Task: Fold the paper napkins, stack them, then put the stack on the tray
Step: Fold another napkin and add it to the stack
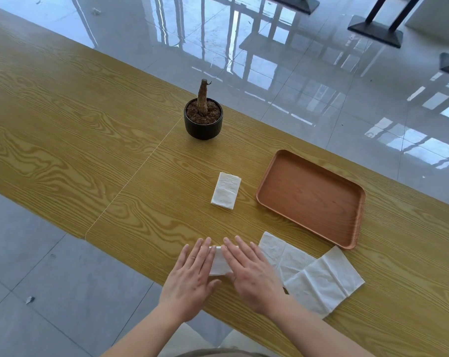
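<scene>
We press the napkin (219,262) flat under both open palms, left hand (192,276) and right hand (253,276), gripping nothing. Its long axis runs away from us. The folded one (226,190) lies straight ahead, the tray (352,235) right; right hand nearer.

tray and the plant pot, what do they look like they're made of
The tray looks like wood or a wood-look laminate: reddish-brown, with fine straight grain lines and a matte, low-sheen surface. The plant pot looks like glazed ceramic, though dark plastic is possible: black, faintly ribbed, with soft highlights on its rounded wall.
</scene>
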Tool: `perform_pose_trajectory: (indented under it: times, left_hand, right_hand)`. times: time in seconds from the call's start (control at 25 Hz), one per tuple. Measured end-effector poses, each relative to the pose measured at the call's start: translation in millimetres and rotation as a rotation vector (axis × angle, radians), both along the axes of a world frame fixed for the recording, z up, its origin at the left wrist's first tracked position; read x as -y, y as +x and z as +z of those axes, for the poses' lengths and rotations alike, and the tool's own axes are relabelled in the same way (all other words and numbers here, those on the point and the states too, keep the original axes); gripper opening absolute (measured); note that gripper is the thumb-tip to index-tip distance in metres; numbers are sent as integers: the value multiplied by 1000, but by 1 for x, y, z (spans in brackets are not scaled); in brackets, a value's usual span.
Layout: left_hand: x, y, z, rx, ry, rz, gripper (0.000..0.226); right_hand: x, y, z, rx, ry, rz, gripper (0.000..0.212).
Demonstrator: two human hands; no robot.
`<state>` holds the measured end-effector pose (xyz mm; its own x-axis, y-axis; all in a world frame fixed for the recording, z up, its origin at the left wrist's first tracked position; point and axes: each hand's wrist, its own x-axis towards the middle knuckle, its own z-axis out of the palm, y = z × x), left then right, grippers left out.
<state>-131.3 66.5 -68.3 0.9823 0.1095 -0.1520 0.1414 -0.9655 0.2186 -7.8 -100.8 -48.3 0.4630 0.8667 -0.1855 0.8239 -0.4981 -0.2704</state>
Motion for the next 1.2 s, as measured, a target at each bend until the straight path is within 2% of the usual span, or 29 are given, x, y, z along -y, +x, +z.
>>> perform_pose_trajectory:
  times: [0.12,0.24,0.4,0.52,0.64,0.8,1.0,1.2]
  left_hand:
    - [4,-4,-4,-79,8,-13,87]
    - [1,-5,-5,-94,15,-24,89]
    - [-2,-5,-2,-31,-2,11,76]
    - [-6,-7,4,74,-17,112,49]
    - [-8,-6,6,196,42,138,32]
    - [-4,7,14,169,60,212,28]
    - [-1,13,17,72,-83,352,12]
    - [-3,17,17,25,-220,515,34]
  right_hand:
    - [8,-5,-8,-7,-148,59,76]
    - [10,-2,-9,-19,-199,77,80]
    - [6,3,-7,-35,-94,-26,64]
    - [0,14,-4,3,74,-148,43]
    - [-12,23,0,33,58,-156,21]
    - [-25,29,2,-2,-26,-151,13]
    - [-35,33,5,-75,-39,-177,5]
    - [-37,38,14,-280,4,-375,8]
